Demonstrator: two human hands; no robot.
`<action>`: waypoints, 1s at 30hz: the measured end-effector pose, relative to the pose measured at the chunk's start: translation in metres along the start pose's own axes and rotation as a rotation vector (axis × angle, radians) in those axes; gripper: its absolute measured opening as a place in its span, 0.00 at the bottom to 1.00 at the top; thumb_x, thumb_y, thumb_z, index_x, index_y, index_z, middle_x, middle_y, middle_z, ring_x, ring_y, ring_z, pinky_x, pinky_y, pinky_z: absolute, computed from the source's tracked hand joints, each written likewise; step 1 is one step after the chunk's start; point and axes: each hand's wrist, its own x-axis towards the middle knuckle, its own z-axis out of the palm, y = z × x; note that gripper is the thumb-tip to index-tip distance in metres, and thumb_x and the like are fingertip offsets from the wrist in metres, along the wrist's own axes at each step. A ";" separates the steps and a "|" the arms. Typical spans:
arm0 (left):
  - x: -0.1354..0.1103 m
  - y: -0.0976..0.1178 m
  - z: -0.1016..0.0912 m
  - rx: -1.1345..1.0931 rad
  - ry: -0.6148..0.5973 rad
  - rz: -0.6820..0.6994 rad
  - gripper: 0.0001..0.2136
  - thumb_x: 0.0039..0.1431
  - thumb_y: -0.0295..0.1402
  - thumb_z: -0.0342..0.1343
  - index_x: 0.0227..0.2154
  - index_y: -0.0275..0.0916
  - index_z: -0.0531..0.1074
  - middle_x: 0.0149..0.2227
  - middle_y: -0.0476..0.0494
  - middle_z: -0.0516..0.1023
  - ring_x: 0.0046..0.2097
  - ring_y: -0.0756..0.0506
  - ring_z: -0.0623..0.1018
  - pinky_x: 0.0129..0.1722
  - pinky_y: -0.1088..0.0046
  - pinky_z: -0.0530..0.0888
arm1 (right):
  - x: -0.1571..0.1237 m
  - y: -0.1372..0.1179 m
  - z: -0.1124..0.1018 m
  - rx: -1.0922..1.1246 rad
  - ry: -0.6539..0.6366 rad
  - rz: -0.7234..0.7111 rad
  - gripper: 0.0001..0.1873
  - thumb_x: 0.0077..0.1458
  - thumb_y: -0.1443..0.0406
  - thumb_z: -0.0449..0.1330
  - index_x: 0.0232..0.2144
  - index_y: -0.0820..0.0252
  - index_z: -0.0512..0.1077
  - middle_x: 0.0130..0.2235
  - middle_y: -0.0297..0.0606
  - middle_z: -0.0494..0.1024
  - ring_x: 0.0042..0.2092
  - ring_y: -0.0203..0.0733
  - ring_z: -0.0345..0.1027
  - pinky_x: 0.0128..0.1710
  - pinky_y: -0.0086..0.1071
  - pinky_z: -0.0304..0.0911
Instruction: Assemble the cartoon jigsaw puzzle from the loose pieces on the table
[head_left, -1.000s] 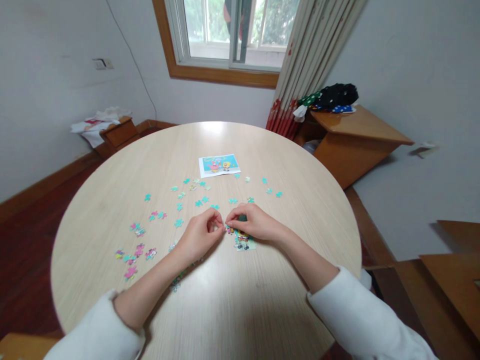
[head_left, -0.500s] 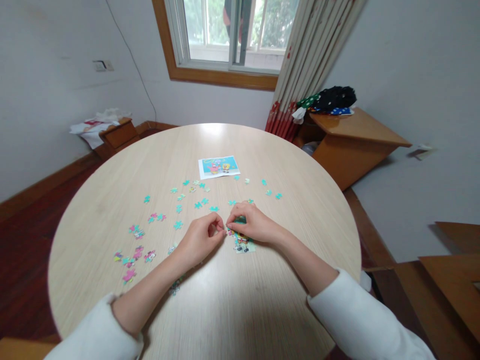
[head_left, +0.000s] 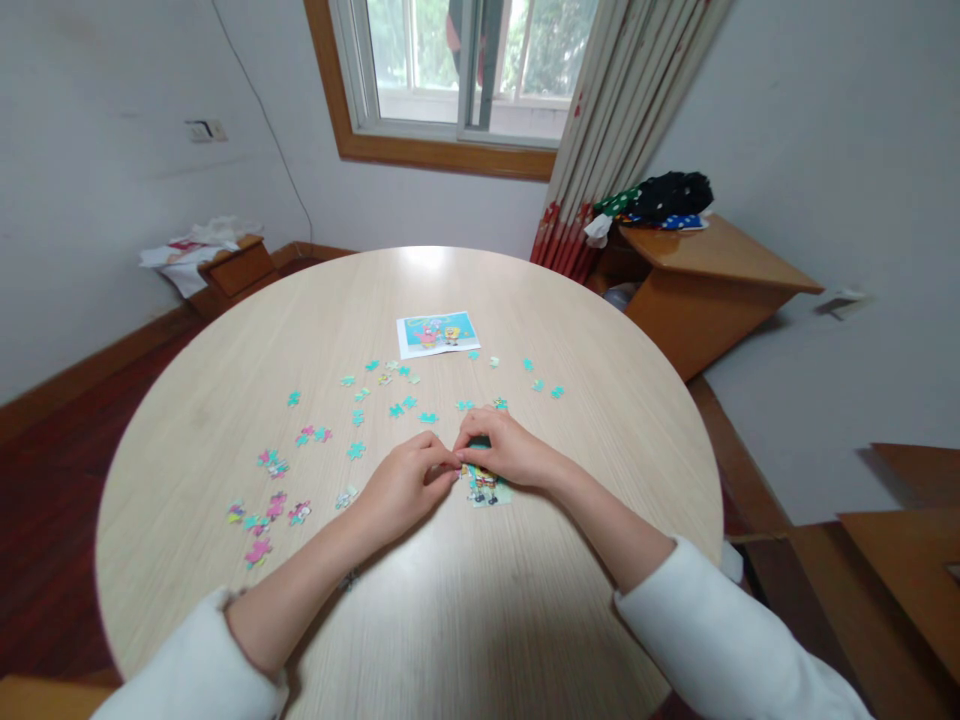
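My left hand [head_left: 409, 478] and my right hand [head_left: 504, 448] meet fingertip to fingertip at the middle of the round wooden table [head_left: 465, 610]. Both pinch at the left edge of a small joined patch of jigsaw pieces [head_left: 487, 488], which lies partly under my right hand. What sits between the fingertips is too small to name. Loose turquoise pieces [head_left: 405, 405] lie scattered just beyond my hands. Pink pieces [head_left: 274, 505] lie in a group to the left. A printed reference picture [head_left: 438, 332] lies flat further back.
A wooden side cabinet [head_left: 705, 285] with dark and spotted cloths on it stands at the right by a curtain [head_left: 622, 120]. A low wooden stand [head_left: 232, 265] with papers sits at the far left. The table's edge curves close on all sides.
My left hand has slid a little to the right and its fingertips now touch my right hand's at the joined patch. The view has barely shifted.
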 end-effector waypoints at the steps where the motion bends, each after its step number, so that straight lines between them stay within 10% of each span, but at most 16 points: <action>1: 0.000 -0.001 0.001 0.012 -0.008 0.005 0.08 0.54 0.32 0.53 0.29 0.41 0.78 0.29 0.45 0.73 0.31 0.48 0.70 0.33 0.72 0.66 | 0.000 0.000 0.000 0.005 0.000 -0.001 0.06 0.51 0.72 0.64 0.24 0.59 0.76 0.30 0.34 0.75 0.38 0.37 0.66 0.44 0.34 0.55; 30: -0.004 -0.015 0.011 0.219 0.052 0.226 0.08 0.58 0.26 0.52 0.33 0.38 0.77 0.36 0.42 0.77 0.38 0.46 0.76 0.38 0.70 0.72 | -0.007 0.007 -0.023 0.081 -0.008 -0.014 0.11 0.46 0.74 0.64 0.34 0.59 0.75 0.37 0.35 0.73 0.41 0.36 0.67 0.44 0.32 0.60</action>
